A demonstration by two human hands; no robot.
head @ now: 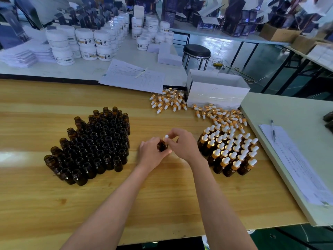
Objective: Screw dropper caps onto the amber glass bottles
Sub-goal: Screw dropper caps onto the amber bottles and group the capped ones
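My left hand (pixel 153 152) grips one amber glass bottle (pixel 163 147) upright over the middle of the wooden table (pixel 162 204). My right hand (pixel 182 143) pinches the dropper cap (pixel 166 137), gold collar and white bulb, that sits on the bottle's neck. A block of several open amber bottles (pixel 93 145) stands to the left. Several capped bottles (pixel 230 152) stand in a cluster to the right. Loose dropper caps (pixel 180 102) lie in heaps at the back, spreading down toward the capped cluster.
A white open box (pixel 218 91) stands behind the loose caps. Paper forms with pens lie at the back (pixel 133 78) and on the grey side table (pixel 292 156) to the right. White jars (pixel 86 44) fill the far bench. A black stool (pixel 196 51) stands beyond.
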